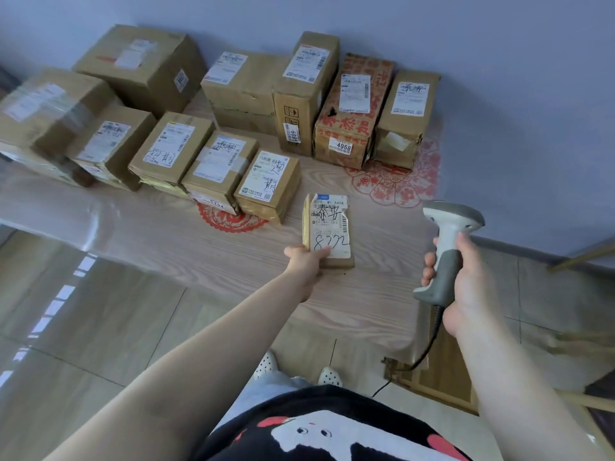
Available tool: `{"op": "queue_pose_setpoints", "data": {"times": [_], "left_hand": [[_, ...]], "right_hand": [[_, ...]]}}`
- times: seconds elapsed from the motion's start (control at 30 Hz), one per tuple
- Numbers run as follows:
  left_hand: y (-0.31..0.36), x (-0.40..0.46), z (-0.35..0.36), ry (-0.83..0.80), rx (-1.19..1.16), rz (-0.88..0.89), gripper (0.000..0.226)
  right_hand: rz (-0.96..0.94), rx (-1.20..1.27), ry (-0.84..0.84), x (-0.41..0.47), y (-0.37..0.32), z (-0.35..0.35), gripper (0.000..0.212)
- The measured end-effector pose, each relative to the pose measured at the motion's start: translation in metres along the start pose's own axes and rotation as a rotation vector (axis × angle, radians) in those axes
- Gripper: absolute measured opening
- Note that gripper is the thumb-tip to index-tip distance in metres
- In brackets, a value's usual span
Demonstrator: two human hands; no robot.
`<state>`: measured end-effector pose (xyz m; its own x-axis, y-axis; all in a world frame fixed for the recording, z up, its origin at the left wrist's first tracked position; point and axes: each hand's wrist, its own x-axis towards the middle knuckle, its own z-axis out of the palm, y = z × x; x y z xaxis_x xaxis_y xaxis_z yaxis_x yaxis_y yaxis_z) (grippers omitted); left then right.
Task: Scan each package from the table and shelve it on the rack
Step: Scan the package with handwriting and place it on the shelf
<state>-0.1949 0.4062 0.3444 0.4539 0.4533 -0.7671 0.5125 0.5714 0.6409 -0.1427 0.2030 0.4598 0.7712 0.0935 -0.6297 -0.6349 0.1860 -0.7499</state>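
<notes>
Cardboard package gripped by left hand; right hand holds scanner.

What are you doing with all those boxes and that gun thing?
It's a barcode scanner, held in the right hand. The left hand holds a small flat package by its near end, label facing up, above the wooden table. The scanner's head is beside the label. Many more cardboard boxes wait on the table by the wall. No rack is in view.

Bright, soft daylight glares off the floor left of the table (edges bowed, boxes slightly blurred).
</notes>
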Motion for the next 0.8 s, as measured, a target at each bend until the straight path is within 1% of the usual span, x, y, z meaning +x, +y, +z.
{"op": "queue_pose_setpoints", "data": {"times": [0.1, 0.2, 0.33, 0.5, 0.8], "left_hand": [[0.005, -0.005, -0.005, -0.032, -0.054, 0.05, 0.05], [0.004, -0.005, -0.004, -0.018, -0.055, 0.099, 0.051], [0.003, -0.007, -0.002, 0.018, -0.052, 0.145, 0.052], [0.001, -0.008, -0.002, 0.027, -0.042, 0.169, 0.053], [-0.003, -0.012, -0.003, 0.04, -0.021, 0.178, 0.052]], "right_hand": [[-0.006, -0.028, -0.1, -0.01, -0.002, 0.013, 0.037], [-0.015, -0.128, -0.235, -0.025, 0.001, 0.032, 0.036], [-0.032, -0.209, -0.361, -0.041, 0.006, 0.056, 0.035], [-0.044, -0.225, -0.376, -0.049, 0.006, 0.069, 0.033], [-0.05, -0.253, -0.379, -0.051, 0.006, 0.069, 0.033]]}}
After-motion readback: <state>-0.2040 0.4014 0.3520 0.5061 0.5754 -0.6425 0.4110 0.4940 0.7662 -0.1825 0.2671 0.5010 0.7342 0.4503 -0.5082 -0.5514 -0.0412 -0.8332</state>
